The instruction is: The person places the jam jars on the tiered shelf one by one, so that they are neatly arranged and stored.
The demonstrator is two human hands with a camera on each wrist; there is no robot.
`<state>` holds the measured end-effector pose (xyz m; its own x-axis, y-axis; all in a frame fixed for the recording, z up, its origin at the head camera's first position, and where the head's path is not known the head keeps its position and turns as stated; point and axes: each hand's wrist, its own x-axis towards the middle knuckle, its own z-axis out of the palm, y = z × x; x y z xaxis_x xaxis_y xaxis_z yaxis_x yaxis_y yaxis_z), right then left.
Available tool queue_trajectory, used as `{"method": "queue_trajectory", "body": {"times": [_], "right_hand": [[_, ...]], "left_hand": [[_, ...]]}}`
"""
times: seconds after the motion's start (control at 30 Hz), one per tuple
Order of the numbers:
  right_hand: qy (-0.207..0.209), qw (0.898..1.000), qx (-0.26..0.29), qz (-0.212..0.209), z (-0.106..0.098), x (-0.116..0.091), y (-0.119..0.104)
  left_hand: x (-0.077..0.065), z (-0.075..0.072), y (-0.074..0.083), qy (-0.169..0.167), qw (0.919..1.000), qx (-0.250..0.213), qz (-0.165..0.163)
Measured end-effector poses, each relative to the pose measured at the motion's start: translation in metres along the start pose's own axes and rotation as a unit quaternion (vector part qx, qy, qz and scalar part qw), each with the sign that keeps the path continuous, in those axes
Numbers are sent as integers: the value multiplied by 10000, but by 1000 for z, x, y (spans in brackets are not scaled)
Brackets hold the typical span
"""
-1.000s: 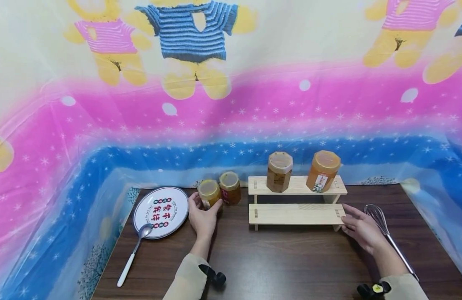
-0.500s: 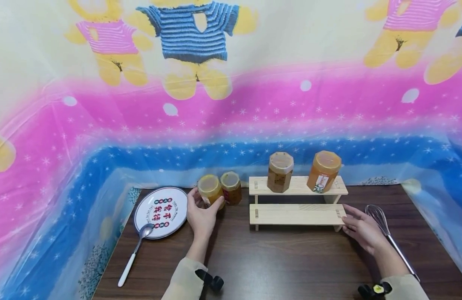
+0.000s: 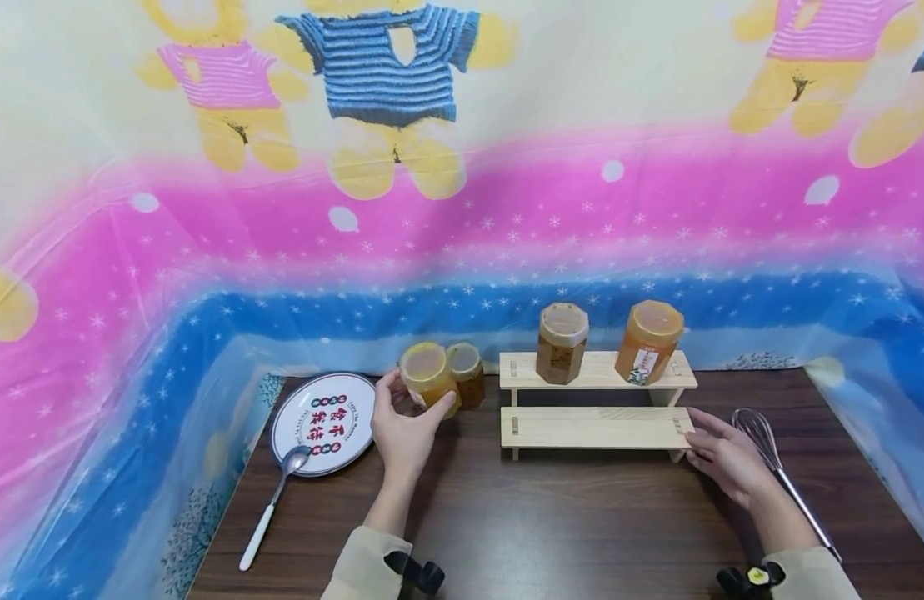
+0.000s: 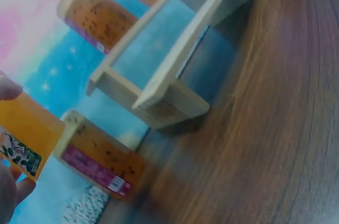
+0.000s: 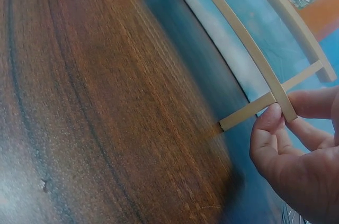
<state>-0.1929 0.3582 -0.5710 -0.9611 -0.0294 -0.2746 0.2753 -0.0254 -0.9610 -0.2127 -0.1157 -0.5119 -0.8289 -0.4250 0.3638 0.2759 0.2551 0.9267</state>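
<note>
My left hand (image 3: 406, 429) grips a jar of honey-coloured contents with a yellow lid (image 3: 427, 373), fingers behind it and thumb in front. The left wrist view shows this jar (image 4: 29, 128) raised off the table, a leafy label on its side. Just right of it stands a darker jar with a magenta label (image 4: 100, 155), partly hidden in the head view. A two-step wooden shelf (image 3: 596, 427) is in the middle right. My right hand (image 3: 731, 458) pinches the right end of its lower step, thumb under and fingers above, as the right wrist view shows.
On the upper step stand a dark speckled jar (image 3: 561, 343) and an orange jar (image 3: 649, 342). A white plate (image 3: 289, 425) lies at left, with a white-handled spoon (image 3: 270, 508) leaning on its rim. A whisk (image 3: 787, 483) lies right of my right hand. A patterned cloth (image 3: 506, 200) hangs behind.
The yellow-lidded jar has risen off the table in my left hand and shifted slightly right, covering more of the darker jar. My right hand stays on the shelf's end.
</note>
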Motion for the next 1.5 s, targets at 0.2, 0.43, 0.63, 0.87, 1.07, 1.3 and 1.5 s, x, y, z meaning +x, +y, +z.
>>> {"method": "queue_trajectory", "body": {"times": [0.2, 0.43, 0.63, 0.87, 1.07, 1.3, 1.5], "right_hand": [[11, 10000, 14, 12, 0, 0, -1], [40, 10000, -22, 62, 1, 0, -1], [59, 10000, -27, 58, 2, 0, -2], [101, 9998, -104, 101, 2, 1, -1], [63, 9998, -125, 109, 0, 1, 2], [92, 9999, -102, 101, -1, 2, 3], [128, 9998, -73, 125, 0, 1, 1]], "left_hand": [[-6, 3, 18, -303, 9994, -41, 153], [-17, 15, 32, -648, 9971, -235, 319], [-28, 31, 42, -1017, 9926, -507, 439], [-42, 55, 49, -1405, 9875, -596, 399], [-56, 78, 50, -1617, 9848, -600, 177], [-74, 107, 54, -1940, 9803, -356, 56], [-88, 130, 55, -2214, 9740, -472, 14]]}}
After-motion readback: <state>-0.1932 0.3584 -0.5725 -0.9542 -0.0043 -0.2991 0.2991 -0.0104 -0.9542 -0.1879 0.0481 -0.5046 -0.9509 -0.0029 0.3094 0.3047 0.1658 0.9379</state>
